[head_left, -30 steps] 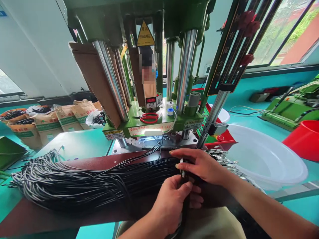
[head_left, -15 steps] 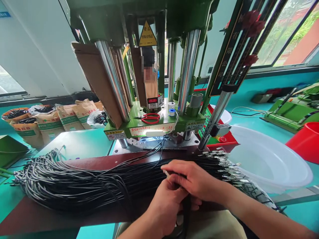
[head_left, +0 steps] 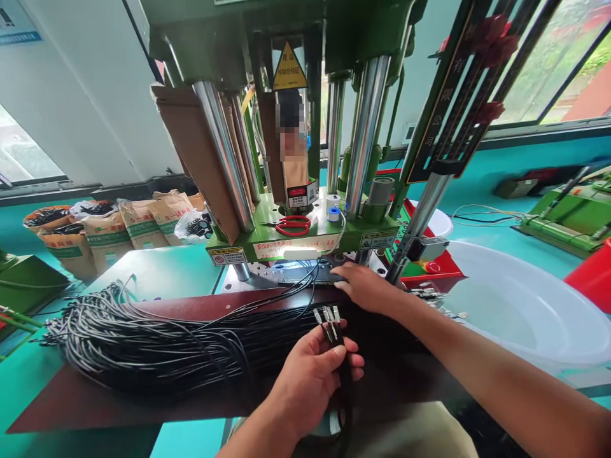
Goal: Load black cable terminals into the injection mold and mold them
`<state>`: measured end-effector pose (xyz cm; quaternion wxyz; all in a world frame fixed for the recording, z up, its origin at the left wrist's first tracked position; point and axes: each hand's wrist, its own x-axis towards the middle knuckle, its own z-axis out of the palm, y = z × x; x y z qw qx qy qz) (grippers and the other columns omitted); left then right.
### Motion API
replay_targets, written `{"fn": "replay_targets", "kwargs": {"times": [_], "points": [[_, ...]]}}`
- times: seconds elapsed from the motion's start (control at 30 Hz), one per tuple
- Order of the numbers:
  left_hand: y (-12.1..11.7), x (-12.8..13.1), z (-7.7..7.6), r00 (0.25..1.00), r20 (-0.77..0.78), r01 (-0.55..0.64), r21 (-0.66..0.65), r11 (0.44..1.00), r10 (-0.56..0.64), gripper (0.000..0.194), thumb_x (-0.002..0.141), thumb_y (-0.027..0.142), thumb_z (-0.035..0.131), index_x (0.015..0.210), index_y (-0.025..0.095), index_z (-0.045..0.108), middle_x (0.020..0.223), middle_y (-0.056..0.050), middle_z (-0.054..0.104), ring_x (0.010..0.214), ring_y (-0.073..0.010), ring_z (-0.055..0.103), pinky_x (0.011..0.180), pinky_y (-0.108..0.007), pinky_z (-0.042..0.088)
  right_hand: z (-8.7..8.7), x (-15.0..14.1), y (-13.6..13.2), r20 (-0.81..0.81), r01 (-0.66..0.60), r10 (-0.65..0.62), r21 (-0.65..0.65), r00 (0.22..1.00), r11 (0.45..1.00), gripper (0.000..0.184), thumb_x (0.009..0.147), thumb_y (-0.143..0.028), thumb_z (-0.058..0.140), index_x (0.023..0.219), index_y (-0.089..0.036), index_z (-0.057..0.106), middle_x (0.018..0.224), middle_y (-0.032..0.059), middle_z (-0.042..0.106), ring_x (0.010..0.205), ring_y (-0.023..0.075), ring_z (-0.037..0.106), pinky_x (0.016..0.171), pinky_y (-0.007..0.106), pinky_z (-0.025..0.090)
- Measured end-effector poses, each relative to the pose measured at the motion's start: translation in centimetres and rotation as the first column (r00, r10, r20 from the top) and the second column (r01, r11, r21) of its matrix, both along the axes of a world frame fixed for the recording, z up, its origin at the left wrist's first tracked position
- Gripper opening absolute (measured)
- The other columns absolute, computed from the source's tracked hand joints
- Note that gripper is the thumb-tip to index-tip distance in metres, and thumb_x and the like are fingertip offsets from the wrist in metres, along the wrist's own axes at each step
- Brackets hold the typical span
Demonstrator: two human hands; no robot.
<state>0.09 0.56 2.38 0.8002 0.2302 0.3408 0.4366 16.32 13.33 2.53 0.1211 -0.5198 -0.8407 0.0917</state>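
My left hand point(head_left: 317, 372) is closed around several black cables, and their silver metal plug ends point(head_left: 329, 315) stick up past the fingers. The cables' lower lengths hang down toward my lap. My right hand point(head_left: 360, 286) reaches forward to the press, fingers and thumb apart, at the right end of a flat metal mould plate point(head_left: 305, 280). Whether the fingertips touch the plate is hard to tell. Thin black cables point(head_left: 312, 270) run from the mould area to a large bundle of black cables point(head_left: 157, 343) on the dark red board point(head_left: 191, 299).
The green press point(head_left: 286, 235) stands in front with shiny steel columns. Red-handled scissors point(head_left: 292, 224) lie on its platform beside a blue-and-white tape roll point(head_left: 334, 214). A red control box point(head_left: 429, 270) and a white tub point(head_left: 515, 305) are right. Paper sacks point(head_left: 109, 235) stand back left.
My right hand has left the left hand and moved forward to the mould plate. The plug ends in my left hand now show fanned out. The view has shifted slightly.
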Motion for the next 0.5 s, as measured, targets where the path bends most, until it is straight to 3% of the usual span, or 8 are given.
{"fn": "replay_targets", "kwargs": {"times": [0.1, 0.2, 0.37, 0.43, 0.5], "points": [[-0.3, 0.2, 0.0, 0.998, -0.060, 0.004, 0.007, 1.000, -0.003, 0.029, 0.077, 0.013, 0.066, 0.104, 0.012, 0.055, 0.096, -0.011, 0.063, 0.079, -0.0179, 0.065, 0.079, -0.037, 0.051, -1.4, -0.1, 2.2, 0.119, 0.007, 0.001, -0.068, 0.993, 0.998, 0.032, 0.079, -0.025, 0.067, 0.109, -0.014, 0.064, 0.106, 0.0128, 0.066, 0.102, 0.0251, 0.061, 0.085, 0.029, 0.044], [-0.5, 0.3, 0.0, 0.990, -0.144, -0.006, -0.008, 1.000, 0.005, 0.024, 0.076, 0.019, 0.067, 0.096, 0.012, 0.055, 0.098, -0.011, 0.063, 0.075, -0.0167, 0.065, 0.074, -0.035, 0.052, -1.1, -0.1, 2.3, 0.197, -0.007, 0.023, -0.081, 0.980, 0.997, 0.022, 0.079, -0.023, 0.067, 0.099, -0.014, 0.066, 0.099, 0.0117, 0.067, 0.093, 0.0247, 0.064, 0.078, 0.028, 0.045], [-0.7, 0.2, 0.0, 0.969, -0.244, -0.027, 0.012, 1.000, 0.029, 0.024, 0.077, 0.029, 0.067, 0.090, 0.015, 0.053, 0.084, -0.003, 0.060, 0.058, -0.0088, 0.058, 0.054, -0.023, 0.047, 2.2, 1.1, -0.5, 0.273, -0.047, 0.046, -0.001, 0.961, 0.999, 0.027, 0.082, -0.013, 0.054, 0.109, -0.012, 0.058, 0.110, 0.0175, 0.061, 0.094, 0.0278, 0.062, 0.074, 0.033, 0.046], [-0.8, 0.3, -0.2, 0.961, -0.277, -0.015, 0.042, 0.999, 0.026, 0.024, 0.078, 0.031, 0.066, 0.089, 0.015, 0.052, 0.078, 0.000, 0.058, 0.052, -0.0069, 0.053, 0.048, -0.020, 0.043, 3.6, 2.3, -1.7, 0.268, -0.071, 0.075, -0.025, 0.960, 0.997, 0.027, 0.078, -0.011, 0.055, 0.103, -0.013, 0.062, 0.102, 0.0150, 0.064, 0.090, 0.0276, 0.063, 0.071, 0.032, 0.046], [-0.9, 0.6, -0.3, 0.950, -0.311, -0.009, 0.067, 0.998, 0.029, 0.026, 0.078, 0.035, 0.065, 0.087, 0.016, 0.050, 0.073, 0.002, 0.056, 0.046, -0.0052, 0.048, 0.042, -0.018, 0.038, 4.4, 3.6, -3.0, 0.163, -0.072, 0.089, -0.112, 0.983, 0.991, 0.021, 0.075, -0.011, 0.057, 0.094, -0.016, 0.066, 0.087, 0.0099, 0.066, 0.081, 0.0245, 0.063, 0.067, 0.030, 0.046]]}}
